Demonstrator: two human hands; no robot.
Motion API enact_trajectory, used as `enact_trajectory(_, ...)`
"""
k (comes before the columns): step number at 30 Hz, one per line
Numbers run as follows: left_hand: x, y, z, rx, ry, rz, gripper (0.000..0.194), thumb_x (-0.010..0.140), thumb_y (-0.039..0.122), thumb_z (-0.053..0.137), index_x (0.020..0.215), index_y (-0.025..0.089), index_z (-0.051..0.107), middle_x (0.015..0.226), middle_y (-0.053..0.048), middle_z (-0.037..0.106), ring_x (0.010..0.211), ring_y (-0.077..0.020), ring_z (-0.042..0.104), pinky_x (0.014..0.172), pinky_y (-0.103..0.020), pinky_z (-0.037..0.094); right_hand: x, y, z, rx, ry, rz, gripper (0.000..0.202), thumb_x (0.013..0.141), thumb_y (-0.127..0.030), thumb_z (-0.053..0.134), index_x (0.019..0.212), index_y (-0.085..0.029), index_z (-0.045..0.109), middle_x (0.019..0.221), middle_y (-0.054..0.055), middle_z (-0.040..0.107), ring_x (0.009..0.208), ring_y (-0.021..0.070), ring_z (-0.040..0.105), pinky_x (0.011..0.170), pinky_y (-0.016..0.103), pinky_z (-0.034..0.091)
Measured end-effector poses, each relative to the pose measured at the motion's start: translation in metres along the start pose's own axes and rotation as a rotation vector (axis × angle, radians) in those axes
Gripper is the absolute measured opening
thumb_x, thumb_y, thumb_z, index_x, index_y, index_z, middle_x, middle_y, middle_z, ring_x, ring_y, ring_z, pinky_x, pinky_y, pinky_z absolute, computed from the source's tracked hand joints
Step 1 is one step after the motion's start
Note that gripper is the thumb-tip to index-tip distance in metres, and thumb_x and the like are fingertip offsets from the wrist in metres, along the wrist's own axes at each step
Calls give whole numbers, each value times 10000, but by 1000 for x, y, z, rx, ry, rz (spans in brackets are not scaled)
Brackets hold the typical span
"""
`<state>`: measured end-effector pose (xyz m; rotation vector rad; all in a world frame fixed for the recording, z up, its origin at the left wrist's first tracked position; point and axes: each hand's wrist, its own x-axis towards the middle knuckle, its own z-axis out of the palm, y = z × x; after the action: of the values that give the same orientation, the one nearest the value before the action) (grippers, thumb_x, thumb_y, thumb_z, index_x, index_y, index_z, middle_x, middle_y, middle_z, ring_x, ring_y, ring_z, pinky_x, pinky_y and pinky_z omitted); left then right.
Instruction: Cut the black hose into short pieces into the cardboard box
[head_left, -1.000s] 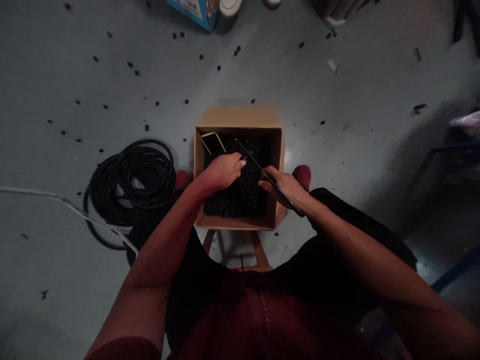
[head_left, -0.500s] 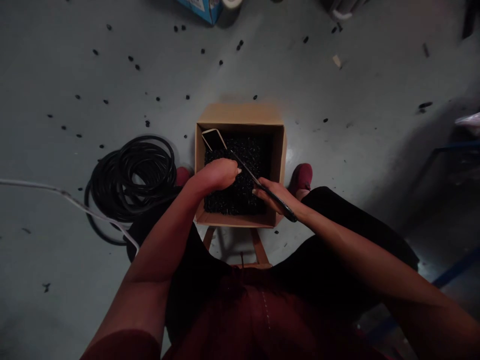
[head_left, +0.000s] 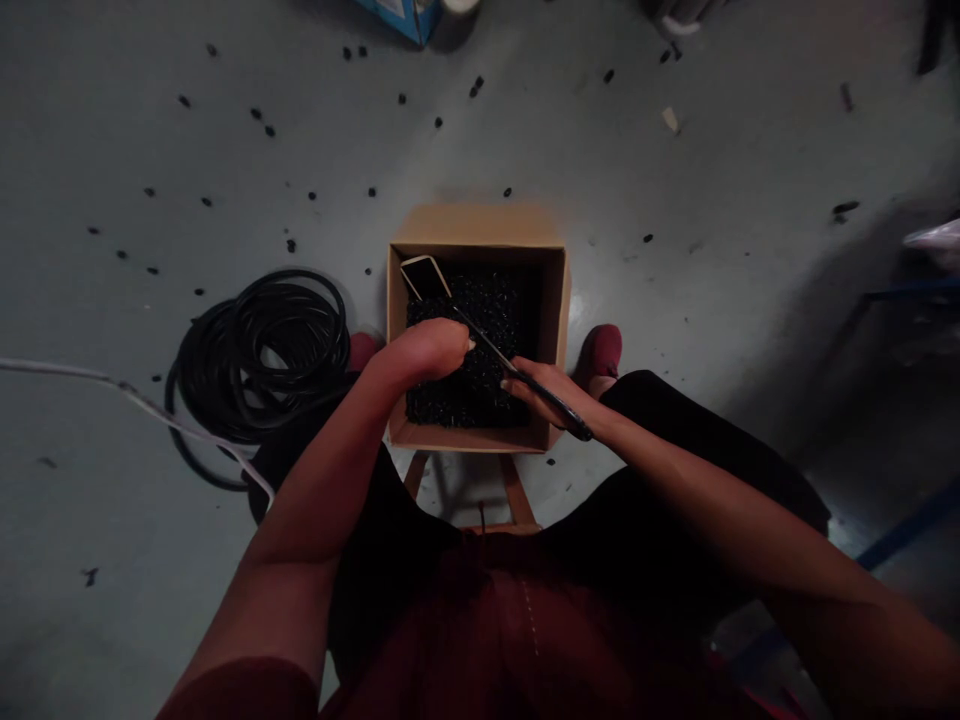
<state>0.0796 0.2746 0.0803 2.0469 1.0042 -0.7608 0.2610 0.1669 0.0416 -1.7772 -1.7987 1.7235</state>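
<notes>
Left hand (head_left: 442,345) and right hand (head_left: 561,383), two in all, are apart over one cardboard box (head_left: 472,438). One coil of black hose (head_left: 217,370) lies on the floor (head_left: 562,130) left of the box, and two red shoes (head_left: 604,350) stand one on either side of it. Inside the box lie black bits (head_left: 487,290), too many to count, small and slightly shiny. One long dark tool (head_left: 540,390) slants above them, its thin end towards the box's far left corner. The right hand is clamped round its thicker end; the left is curled beside the tip, underside hidden, so its grip cannot be told.
</notes>
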Motion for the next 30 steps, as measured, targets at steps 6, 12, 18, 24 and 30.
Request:
enact_trajectory(6,-7,9,-10,203,-104,-46,406,977,228,351,1171,113,688,1129,-155,720,981,-226,686,737,-268,475,-2,-2,-1,46,-15,3,144,882,-340,468,813,-214,457,717,-1,524,643,148,503,617,271,370)
enact_trajectory(12,-2,4,-2,168,-40,12,383,978,243,372,1092,109,711,1077,-153,721,939,-225,680,752,-281,472,-5,4,9,232,-34,13,218,903,-438,438,855,-226,442,653,-26,481,596,145,490,566,268,392)
enact_trajectory(18,8,1,9,154,-26,100,328,955,236,410,1017,120,710,1038,-127,722,888,-201,667,754,-273,464,-1,11,13,223,-71,63,239,900,-466,461,889,-229,427,651,-32,482,608,149,498,581,272,405)
enact_trajectory(24,11,-6,10,75,36,95,281,934,280,464,985,147,706,972,-95,729,858,-182,667,763,-252,467,-1,8,7,268,-38,37,258,892,-477,469,840,-230,415,680,-34,464,588,128,453,555,262,374)
enact_trajectory(30,5,0,-1,161,-46,28,334,948,239,404,1005,119,711,1073,-146,723,929,-221,677,750,-274,466,-1,4,4,272,6,38,243,899,-446,484,820,-218,457,656,-32,473,552,118,457,521,251,371)
